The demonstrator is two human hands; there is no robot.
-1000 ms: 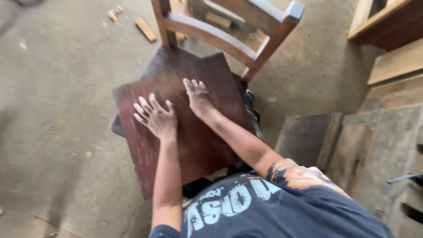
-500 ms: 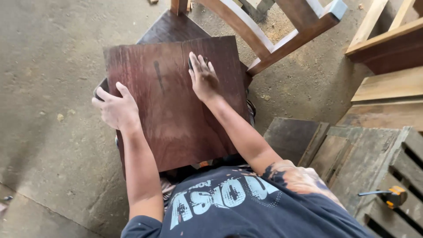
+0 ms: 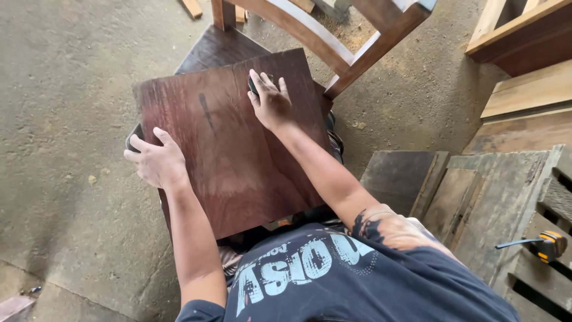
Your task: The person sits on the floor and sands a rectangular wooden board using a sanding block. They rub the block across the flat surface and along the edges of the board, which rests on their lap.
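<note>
Here: left hand point(image 3: 156, 161) gripping dark board point(image 3: 232, 149) edge; right hand point(image 3: 271, 104) pressing small dark pad point(image 3: 252, 85) flat.

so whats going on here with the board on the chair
A person leans over a dark-stained wooden board lying on a chair. The left hand grips the board's left edge; the right hand presses a small dark object, mostly hidden, flat against its top. A tape measure lies on the pallet at right.

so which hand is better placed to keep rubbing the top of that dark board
Right. The right hand lies flat on the board with something small and dark under its fingers; the left hand only grips the board's left edge.
</note>
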